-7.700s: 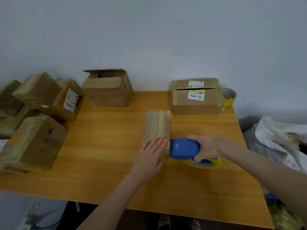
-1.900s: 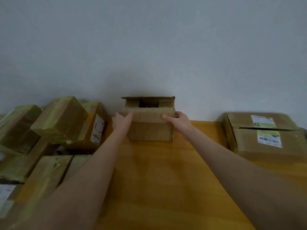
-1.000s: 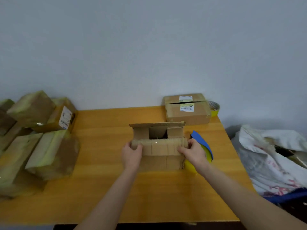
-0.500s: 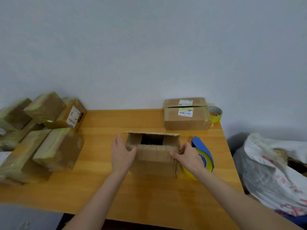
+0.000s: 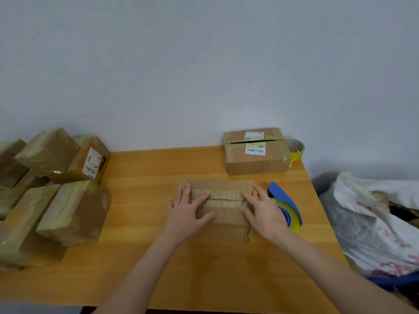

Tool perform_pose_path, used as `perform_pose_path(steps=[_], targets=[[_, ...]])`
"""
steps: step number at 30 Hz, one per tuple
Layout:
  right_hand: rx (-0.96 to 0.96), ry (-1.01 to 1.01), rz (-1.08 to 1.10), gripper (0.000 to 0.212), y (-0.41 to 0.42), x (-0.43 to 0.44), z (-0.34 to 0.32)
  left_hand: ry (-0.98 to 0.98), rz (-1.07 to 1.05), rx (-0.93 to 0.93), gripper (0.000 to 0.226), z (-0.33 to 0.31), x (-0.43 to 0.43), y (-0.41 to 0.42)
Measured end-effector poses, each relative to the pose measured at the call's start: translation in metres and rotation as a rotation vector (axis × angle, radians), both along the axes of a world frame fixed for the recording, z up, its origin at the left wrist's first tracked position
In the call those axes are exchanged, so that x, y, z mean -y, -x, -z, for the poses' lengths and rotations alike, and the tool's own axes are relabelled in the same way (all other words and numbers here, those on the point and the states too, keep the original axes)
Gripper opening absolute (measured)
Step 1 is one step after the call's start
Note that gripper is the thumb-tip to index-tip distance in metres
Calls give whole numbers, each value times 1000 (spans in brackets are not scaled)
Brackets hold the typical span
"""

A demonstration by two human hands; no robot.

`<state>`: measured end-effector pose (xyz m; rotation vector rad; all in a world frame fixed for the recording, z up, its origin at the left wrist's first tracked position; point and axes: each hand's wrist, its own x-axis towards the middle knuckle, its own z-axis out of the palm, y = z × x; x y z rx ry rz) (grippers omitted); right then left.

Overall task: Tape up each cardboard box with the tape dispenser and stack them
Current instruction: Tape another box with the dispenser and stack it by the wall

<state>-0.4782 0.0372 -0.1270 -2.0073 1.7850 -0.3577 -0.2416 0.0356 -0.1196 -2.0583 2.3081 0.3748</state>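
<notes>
My left hand (image 5: 184, 214) and my right hand (image 5: 264, 214) both lie flat on top of the brown box (image 5: 223, 207) in the middle of the worktop (image 5: 147, 168). My fingers are straight and spread out, and they press on the two top flaps. The flaps are down and meet in a line across the top. My left hand is on the left end of the box and my right hand is on the right end.

The blue and yellow tape dispenser (image 5: 286, 205) lies on the worktop just beside the box, close to my right hand. I am not holding it.

Another box with white labels (image 5: 255, 159) sits at the back right, near the wall (image 5: 204, 64). A roll of tape (image 5: 294, 148) sits right next to it. The pile of taped boxes (image 5: 74, 211) is at the left edge. A white bag (image 5: 374, 223) lies off the right side.
</notes>
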Motion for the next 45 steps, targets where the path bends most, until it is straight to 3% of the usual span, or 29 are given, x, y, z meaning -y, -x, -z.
perform_pose_path(steps=[10, 14, 17, 20, 22, 25, 28, 34, 36, 40, 45], targets=[[83, 51, 107, 45, -3, -7, 7, -8, 65, 49, 68, 0, -6, -3], [437, -69, 217, 43, 25, 10, 2, 9, 84, 39, 78, -1, -3, -7], [229, -110, 484, 70, 67, 18, 18, 27, 117, 22, 93, -1, -5, -14], [25, -376, 513, 96, 94, 23, 45, 17, 137, 50, 89, 2, 2, -18], [56, -473, 519, 88, 97, 25, 57, 26, 144, 36, 87, 2, 0, -21], [86, -541, 534, 50, 103, 39, 72, 24, 124, -38, 85, 6, 2, -21], [125, -555, 563, 30, 106, 46, 75, 32, 125, -70, 84, 8, 1, -22], [164, -412, 552, 42, 101, 62, 48, 43, 126, -92, 83, 4, -1, -21], [113, -366, 515, 50, 105, 64, 37, 69, 143, -119, 81, 4, -5, -12], [-1, -307, 458, 43, 112, 57, 33, 62, 175, -125, 78, 4, -10, 7], [189, -364, 451, 48, 111, 46, 28, -21, 165, -152, 80, -3, -6, 2]])
